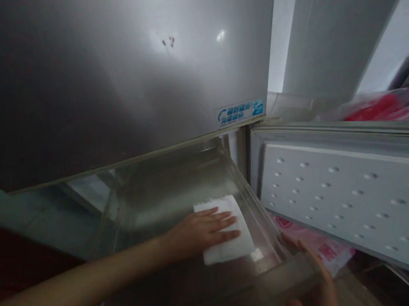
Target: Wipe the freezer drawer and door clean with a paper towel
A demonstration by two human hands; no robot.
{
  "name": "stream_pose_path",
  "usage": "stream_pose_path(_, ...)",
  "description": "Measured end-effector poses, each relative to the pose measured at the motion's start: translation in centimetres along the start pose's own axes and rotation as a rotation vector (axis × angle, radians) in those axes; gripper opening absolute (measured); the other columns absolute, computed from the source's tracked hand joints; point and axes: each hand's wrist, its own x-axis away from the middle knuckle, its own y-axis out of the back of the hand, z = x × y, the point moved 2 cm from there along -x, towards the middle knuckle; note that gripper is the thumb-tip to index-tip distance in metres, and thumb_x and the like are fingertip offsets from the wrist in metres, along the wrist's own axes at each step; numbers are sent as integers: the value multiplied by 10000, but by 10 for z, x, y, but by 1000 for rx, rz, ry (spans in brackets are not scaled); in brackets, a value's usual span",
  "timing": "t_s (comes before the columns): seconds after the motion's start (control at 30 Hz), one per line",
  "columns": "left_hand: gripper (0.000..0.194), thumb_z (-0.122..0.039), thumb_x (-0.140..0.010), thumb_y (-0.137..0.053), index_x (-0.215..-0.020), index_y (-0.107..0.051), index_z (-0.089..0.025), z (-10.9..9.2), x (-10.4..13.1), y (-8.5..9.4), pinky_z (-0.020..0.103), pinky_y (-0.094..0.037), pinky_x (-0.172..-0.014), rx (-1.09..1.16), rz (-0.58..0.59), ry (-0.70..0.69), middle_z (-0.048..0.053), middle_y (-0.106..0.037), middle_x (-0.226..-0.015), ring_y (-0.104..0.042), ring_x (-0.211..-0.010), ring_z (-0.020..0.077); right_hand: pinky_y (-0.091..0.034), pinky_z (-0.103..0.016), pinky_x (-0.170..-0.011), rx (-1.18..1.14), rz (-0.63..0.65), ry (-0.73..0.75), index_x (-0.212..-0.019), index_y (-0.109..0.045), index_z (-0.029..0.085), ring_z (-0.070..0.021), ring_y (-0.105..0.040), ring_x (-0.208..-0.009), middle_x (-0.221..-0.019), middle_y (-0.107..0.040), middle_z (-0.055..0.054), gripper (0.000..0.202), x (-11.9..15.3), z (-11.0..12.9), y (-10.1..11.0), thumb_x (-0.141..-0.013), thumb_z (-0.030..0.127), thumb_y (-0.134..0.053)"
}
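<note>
A clear plastic drawer (171, 185) is pulled out below the closed upper refrigerator door (109, 85). Inside it, my left hand (202, 233) lies flat with fingers spread on a white cloth or paper (229, 252), near the drawer's right side. At the lower right, my right hand (325, 276) is wrapped round the front right corner of the drawer, by its handle strip (290, 278); part of the hand is hidden behind the plastic.
The lower refrigerator door (353, 181) stands swung out to the right. Beneath it lies a pink and white plastic bag (324, 247). Red plastic bags (386, 107) are behind the door, and something dark red (14, 255) is at the left.
</note>
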Motion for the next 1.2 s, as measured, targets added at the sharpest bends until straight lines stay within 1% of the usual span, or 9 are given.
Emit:
stream_pose_path(0.1, 410, -216, -1023, -319, -1406, -464, -246, -16, 2, -4, 362, -282, -1199, -24, -39, -65, 48, -456, -1499, -385, -1409, 171, -525, -518, -935, 3, 19, 23, -1373, -460, 211, -351, -559, -1221, -1325, -559, -165, 761, -3, 0, 0, -751, 570, -712)
stream_pose_path(0.17, 408, -227, -1026, -314, -1401, -471, -256, -14, 2, -2, 345, -257, -1212, -37, -24, -108, 28, -463, -1494, -391, -1404, 154, -524, -523, -935, 12, 24, 26, -1369, -461, 206, -351, -570, -1206, -1304, -573, -165, 761, -4, 2, 0, -750, 568, -714)
stream_pose_path(0.23, 407, -215, -1027, -309, -1389, -489, -256, -1, 1, 2, 349, -239, -1219, -42, -6, -165, 14, -476, -1485, -399, -1399, 154, -526, -518, -932, 24, 24, 23, -1376, -451, 204, -347, -571, -1204, -1292, -580, -165, 766, -4, 5, -1, -755, 569, -708)
stream_pose_path(0.33, 422, -161, -1022, -307, -1385, -504, -250, 34, -1, 9, 351, -252, -1210, -24, -9, -151, 28, -463, -1492, -401, -1397, 154, -516, -510, -952, 18, 30, 10, -1372, -450, 200, -338, -562, -1220, -1278, -589, -162, 745, -4, 8, -2, -772, 570, -690)
stream_pose_path(0.57, 443, -127, -987, -396, -1386, -507, -286, 136, -14, 24, 385, -286, -1176, 101, -38, 291, 22, -419, -1518, -393, -1403, 180, -520, -506, -944, -26, 20, -7, -1363, -462, 213, -341, -561, -1222, -1266, -599, -156, 749, -5, 9, -4, -752, 567, -712)
stream_pose_path(0.7, 492, -90, -971, -381, -1392, -494, -317, 160, -18, 31, 424, -271, -1173, 106, -52, 507, -2, -381, -1541, -370, -1417, 215, -495, -519, -971, -40, -12, -19, -1388, -438, 207, -348, -534, -1250, -1299, -577, -166, 756, -4, 12, -9, -779, 591, -671)
stream_pose_path(0.87, 477, -79, -955, -403, -1389, -510, -245, 139, -18, 29, 433, -307, -1164, 136, -75, 479, 50, -405, -1525, -388, -1407, 227, -488, -494, -988, -20, -8, -50, -1397, -414, 204, -323, -505, -1285, -1356, -534, -159, 710, -4, 26, -16, -827, 570, -627)
stream_pose_path(0.97, 450, -72, -962, -395, -1386, -509, -167, 103, -16, 24, 407, -299, -1179, 122, -65, 320, 98, -442, -1499, -384, -1409, 211, -479, -499, -998, -18, -13, -64, -1388, -424, 215, -321, -502, -1288, -1379, -518, -151, 680, -5, 31, -17, -837, 564, -617)
stream_pose_path(1.2, 417, -180, -1014, -336, -1405, -477, -207, 7, 3, 9, 434, -310, -1184, 38, 29, -7, 89, -442, -1499, -417, -1391, 203, -507, -485, -957, -14, 14, -26, -1369, -452, 208, -337, -526, -1257, -1359, -535, -158, 727, -5, 16, -6, -776, 551, -696)
